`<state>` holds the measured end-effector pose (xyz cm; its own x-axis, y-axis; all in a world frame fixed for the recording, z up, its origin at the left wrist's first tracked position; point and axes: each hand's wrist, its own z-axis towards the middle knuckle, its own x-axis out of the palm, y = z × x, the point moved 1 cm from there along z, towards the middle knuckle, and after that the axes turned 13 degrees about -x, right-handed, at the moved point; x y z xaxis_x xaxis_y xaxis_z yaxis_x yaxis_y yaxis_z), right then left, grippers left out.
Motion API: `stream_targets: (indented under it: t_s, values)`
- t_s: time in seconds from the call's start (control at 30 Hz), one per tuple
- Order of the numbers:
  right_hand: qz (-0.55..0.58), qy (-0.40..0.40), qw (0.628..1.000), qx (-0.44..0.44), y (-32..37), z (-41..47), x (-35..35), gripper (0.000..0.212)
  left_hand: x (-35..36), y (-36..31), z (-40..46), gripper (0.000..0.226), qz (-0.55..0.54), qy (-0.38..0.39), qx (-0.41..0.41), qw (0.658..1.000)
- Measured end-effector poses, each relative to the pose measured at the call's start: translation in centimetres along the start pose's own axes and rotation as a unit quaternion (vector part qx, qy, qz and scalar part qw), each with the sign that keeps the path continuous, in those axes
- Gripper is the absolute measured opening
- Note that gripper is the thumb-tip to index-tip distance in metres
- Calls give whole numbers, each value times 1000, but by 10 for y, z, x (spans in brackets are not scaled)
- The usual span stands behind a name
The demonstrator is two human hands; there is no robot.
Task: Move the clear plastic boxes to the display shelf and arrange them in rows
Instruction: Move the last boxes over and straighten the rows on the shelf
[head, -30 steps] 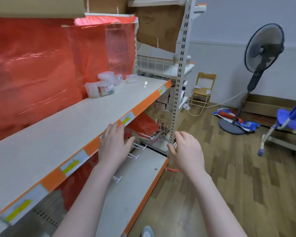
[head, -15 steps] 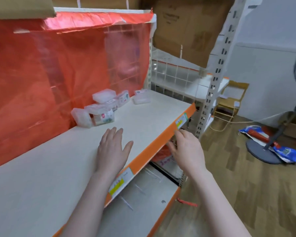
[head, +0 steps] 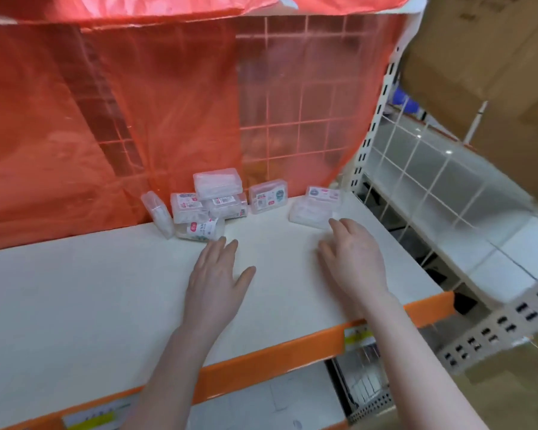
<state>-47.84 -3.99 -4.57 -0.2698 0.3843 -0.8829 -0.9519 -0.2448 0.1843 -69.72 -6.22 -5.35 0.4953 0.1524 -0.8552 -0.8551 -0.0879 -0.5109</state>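
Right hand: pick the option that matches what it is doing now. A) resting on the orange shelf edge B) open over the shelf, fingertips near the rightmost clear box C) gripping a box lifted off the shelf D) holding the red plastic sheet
B: the right hand is open, holding nothing, its fingertips close to the rightmost clear box on the shelf.
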Motion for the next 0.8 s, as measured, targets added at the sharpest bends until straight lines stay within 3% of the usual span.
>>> stream_targets:
  t_s: [0.2, 0.4, 0.53, 0.8]
  values:
    - [29, 47, 996, -64, -34, 52, 19, 44, 15, -22, 0, 60, 16, -17, -68, 997]
    - [36, 86, 992, -90, -39, 74, 39, 38, 18, -23, 6, 59, 24, -25, -108, 994]
    - [40, 52, 990, -124, -41, 70, 51, 21, 21, -22, 9, 59, 19, -26, -115, 993]
    - [46, 44, 986, -152, -41, 46, 35, 24, 28, -19, 14, 58, 17, 0, -108, 994]
